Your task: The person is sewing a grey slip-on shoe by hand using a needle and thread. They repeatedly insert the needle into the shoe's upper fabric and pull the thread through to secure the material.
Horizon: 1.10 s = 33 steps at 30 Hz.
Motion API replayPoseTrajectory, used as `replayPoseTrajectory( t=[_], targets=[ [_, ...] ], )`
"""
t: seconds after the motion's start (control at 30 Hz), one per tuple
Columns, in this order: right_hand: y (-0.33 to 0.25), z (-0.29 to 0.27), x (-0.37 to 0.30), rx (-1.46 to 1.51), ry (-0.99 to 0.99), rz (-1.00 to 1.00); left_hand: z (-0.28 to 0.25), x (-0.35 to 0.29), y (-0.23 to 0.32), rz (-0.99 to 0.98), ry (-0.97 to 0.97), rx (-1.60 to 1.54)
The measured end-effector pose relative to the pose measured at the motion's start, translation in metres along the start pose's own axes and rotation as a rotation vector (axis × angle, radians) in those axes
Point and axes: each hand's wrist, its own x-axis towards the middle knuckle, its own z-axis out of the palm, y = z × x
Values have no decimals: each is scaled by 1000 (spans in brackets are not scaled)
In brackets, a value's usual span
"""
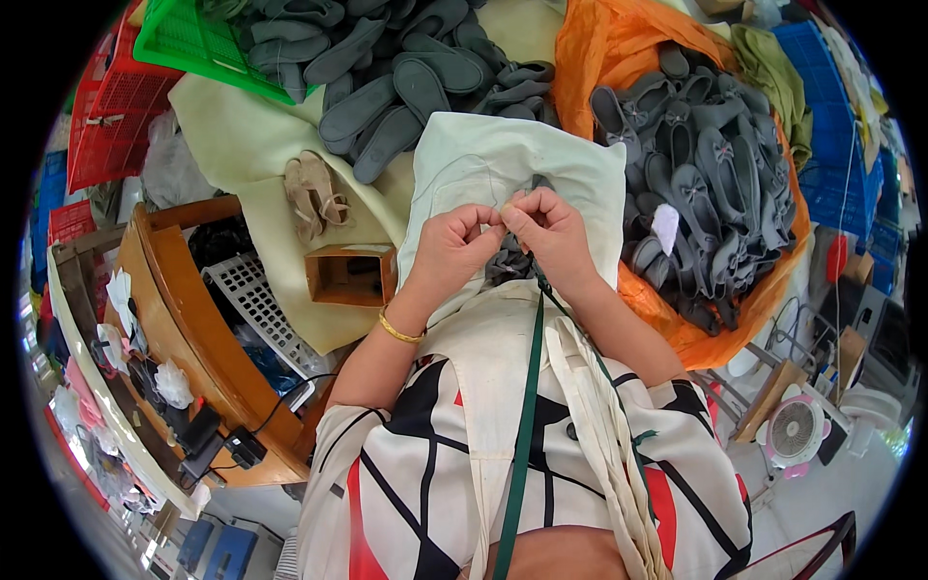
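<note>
My left hand (452, 249) and my right hand (551, 237) meet fingertip to fingertip over my lap, both closed in a pinch. A thin dark thread (490, 172) loops up from between the fingertips over the white cloth (454, 145). Anything smaller in the pinch, such as a needle, is too fine to make out. Below the hands, dark grey fabric pieces (508, 264) lie in my lap, partly covered by my fingers and wrists. A dark green strap (527, 416) hangs down over my cream apron (498, 387).
Grey flat shoes (396, 97) heap up ahead beside a green crate (208, 48). An orange sack (604, 48) at right holds several grey shoes with bows (696, 184). Beige shoes (314, 193) and a small wooden box (353, 275) lie at left, near a wooden drawer unit (208, 338).
</note>
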Motion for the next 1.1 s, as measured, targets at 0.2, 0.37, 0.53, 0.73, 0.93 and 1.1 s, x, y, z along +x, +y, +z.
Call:
replayPoseTrajectory(
  t=[0.2, 0.37, 0.53, 0.73, 0.93, 1.1],
  targets=[
    [2, -1, -1, -61, 20, -19, 4, -3, 9, 13, 29, 34],
    [-3, -3, -1, 4, 41, 121, 2, -3, 8, 113, 20, 160],
    [-3, -5, 1, 136, 51, 195, 4, 1, -4, 126, 70, -76],
    [1, -5, 3, 169, 46, 161, 4, 4, -3, 31, 21, -479],
    [3, 4, -2, 141, 72, 104, 15, 5, -10, -84, 51, -733],
    [12, 6, -3, 119, 66, 85, 21, 6, -7, -115, 143, -600]
  ],
)
